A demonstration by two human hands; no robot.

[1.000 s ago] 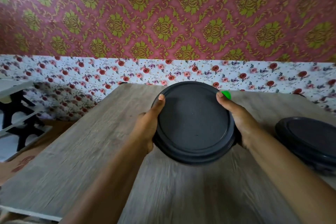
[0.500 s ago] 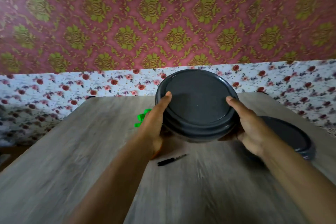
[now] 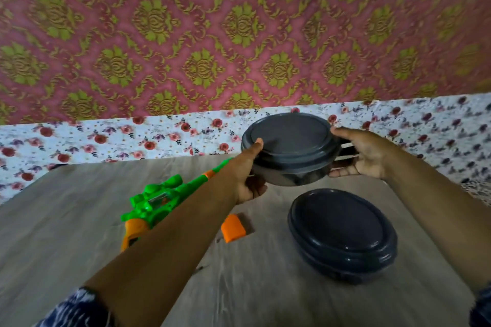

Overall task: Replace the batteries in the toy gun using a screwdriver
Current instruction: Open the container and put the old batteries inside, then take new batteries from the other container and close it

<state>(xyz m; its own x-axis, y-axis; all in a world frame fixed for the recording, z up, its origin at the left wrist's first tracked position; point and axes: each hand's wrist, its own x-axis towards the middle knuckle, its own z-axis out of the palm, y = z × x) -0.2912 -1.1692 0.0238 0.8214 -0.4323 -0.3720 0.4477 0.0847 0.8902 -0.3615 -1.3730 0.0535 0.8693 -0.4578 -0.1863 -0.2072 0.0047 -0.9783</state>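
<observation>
A green and orange toy gun (image 3: 155,203) lies on the wooden table (image 3: 66,233), partly hidden under my left forearm. A small orange piece (image 3: 233,228) lies beside it. Both my hands hold a round black lidded container (image 3: 291,147) in the air above the table's far side. My left hand (image 3: 248,171) grips its left rim, thumb on the lid. My right hand (image 3: 364,152) grips its right side, fingers curled under it. The screwdriver is out of sight.
A second round black lidded container (image 3: 342,236) stands on the table at the right, below the lifted one. The wall with red-gold and floral paper (image 3: 159,135) runs right behind the table's far edge.
The container in my hands has moved up and to the right, over the second container. The toy gun and the orange piece have come into sight; the black pen-like tool has gone from view.
</observation>
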